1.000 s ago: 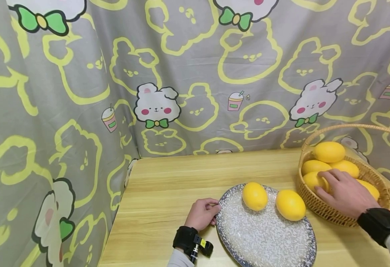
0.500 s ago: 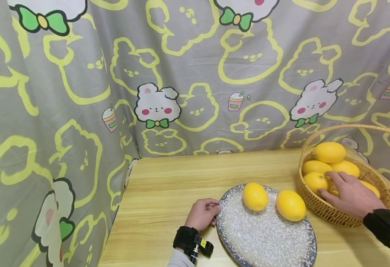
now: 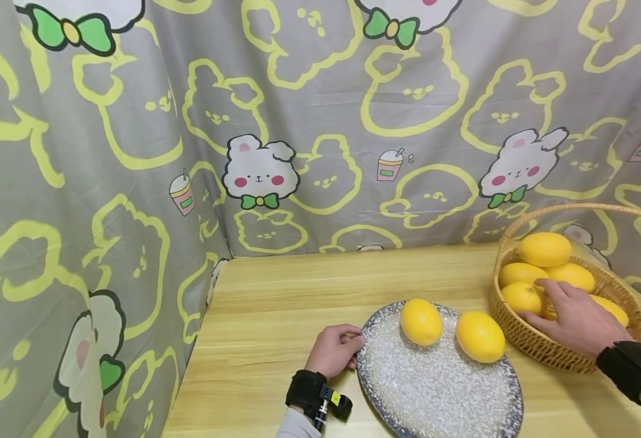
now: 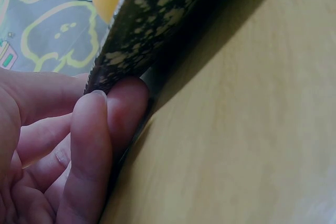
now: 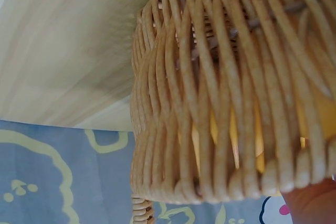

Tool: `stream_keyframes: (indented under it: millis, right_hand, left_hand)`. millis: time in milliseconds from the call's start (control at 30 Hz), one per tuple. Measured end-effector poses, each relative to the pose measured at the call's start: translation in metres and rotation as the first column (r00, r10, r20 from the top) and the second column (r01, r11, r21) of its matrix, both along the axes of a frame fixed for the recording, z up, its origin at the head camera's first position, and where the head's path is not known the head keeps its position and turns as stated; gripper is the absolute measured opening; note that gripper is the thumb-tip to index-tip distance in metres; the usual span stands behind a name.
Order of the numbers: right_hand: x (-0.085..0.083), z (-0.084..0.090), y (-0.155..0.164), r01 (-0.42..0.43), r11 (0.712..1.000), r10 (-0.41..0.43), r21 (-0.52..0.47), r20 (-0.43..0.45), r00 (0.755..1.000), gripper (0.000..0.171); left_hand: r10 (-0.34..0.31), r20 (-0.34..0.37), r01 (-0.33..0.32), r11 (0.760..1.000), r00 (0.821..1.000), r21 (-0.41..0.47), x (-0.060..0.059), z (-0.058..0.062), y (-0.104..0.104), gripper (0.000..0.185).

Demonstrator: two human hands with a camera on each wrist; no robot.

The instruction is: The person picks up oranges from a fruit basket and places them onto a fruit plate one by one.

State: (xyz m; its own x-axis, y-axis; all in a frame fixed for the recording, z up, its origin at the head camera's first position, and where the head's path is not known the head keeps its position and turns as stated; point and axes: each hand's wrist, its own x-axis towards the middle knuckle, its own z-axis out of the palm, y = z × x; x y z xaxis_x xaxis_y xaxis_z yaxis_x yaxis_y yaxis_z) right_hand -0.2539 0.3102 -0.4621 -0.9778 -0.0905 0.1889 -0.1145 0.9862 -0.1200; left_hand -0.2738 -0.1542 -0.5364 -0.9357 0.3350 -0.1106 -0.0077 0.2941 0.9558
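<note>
My left hand (image 3: 331,351) pinches the left rim of an oval speckled plate (image 3: 441,395) with a dark edge. In the left wrist view the thumb lies at the rim of the plate (image 4: 157,19) and a finger is under it. Two lemons rest on the plate, one lemon (image 3: 421,321) toward the back and another lemon (image 3: 480,336) to its right. My right hand (image 3: 583,319) reaches over the front rim of a wicker basket (image 3: 539,351). Its thumb and forefinger are spread beside the front-left lemon (image 3: 520,298); the other fingertips are hidden.
Several more lemons fill the basket, with one lemon (image 3: 545,249) on top. A tall handle (image 3: 588,207) arches over them. Behind and to the left of the wooden table (image 3: 265,316) hangs a patterned grey curtain (image 3: 320,182).
My right hand has shifted slightly right, uncovering more of the front-left lemon. My left hand, the plate and its two lemons keep their places.
</note>
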Motion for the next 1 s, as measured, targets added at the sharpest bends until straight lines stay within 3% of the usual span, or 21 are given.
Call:
stream_keyframes:
  millis: [633, 1000]
  right_hand:
    - [-0.008, -0.009, 0.001, -0.004, 1.0, 0.004, -0.006, -0.032, 0.999, 0.083]
    - [-0.011, -0.007, -0.001, 0.008, 1.0, -0.007, 0.015, -0.004, 1.0, 0.087]
  left_hand:
    - [0.009, 0.003, -0.009, 1.0, 1.0, -0.005, 0.0, 0.001, 0.001, 0.03]
    - [0.006, 0.007, -0.006, 1.0, 1.0, -0.003, -0.001, 0.0, 0.001, 0.03]
